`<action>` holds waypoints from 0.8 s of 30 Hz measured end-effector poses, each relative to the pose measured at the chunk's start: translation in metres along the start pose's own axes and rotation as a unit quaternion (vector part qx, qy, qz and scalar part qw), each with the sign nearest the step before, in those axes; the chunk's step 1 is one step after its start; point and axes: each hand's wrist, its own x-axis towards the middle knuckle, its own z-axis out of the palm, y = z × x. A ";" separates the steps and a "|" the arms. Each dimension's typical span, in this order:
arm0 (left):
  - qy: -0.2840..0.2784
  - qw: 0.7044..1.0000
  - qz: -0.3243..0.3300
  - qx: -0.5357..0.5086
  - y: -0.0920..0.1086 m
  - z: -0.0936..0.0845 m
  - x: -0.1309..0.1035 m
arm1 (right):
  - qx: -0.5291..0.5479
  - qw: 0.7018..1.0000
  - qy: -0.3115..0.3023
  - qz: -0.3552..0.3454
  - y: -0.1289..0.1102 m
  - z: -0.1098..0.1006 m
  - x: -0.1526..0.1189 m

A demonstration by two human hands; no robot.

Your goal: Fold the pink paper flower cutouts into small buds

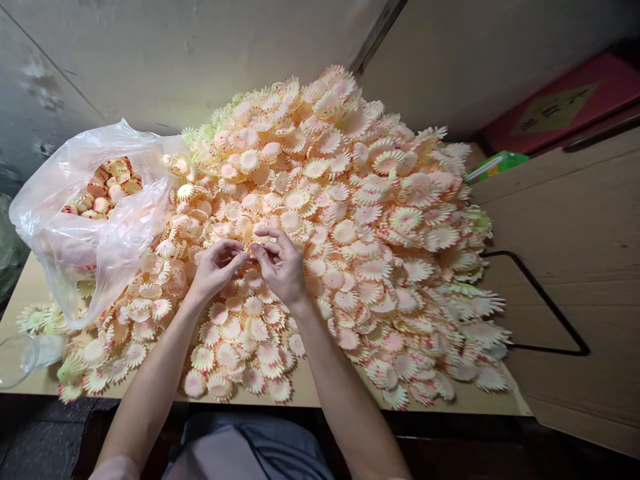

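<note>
A large heap of pale flower-shaped pieces [370,267] with pink-red tips covers most of the table. Over its middle, my left hand [220,267] and my right hand [283,263] meet at the fingertips. Both have thumb and fingers pinched together, the right with its index finger bent above the thumb. Whatever lies between the fingertips is too small to make out against the pieces behind.
On the left, an open clear plastic bag [120,233] holds curled yellow-red pieces [116,193]. A clear round container [17,360] sits at the table's left edge [30,287]. Cardboard [565,227] and a black metal bar [550,303] stand right; a wall [200,60] rises behind.
</note>
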 end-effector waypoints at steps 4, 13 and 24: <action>0.013 1.000 -0.002 0.002 -0.003 -0.002 0.001 | 0.005 1.000 0.002 -0.014 0.002 0.000 0.001; 0.006 0.998 -0.029 -0.048 -0.002 -0.004 0.001 | -0.093 0.985 0.007 -0.142 -0.001 -0.001 0.003; -0.023 0.997 -0.036 -0.071 0.001 0.001 0.000 | -0.144 0.976 0.102 -0.128 -0.003 0.005 0.002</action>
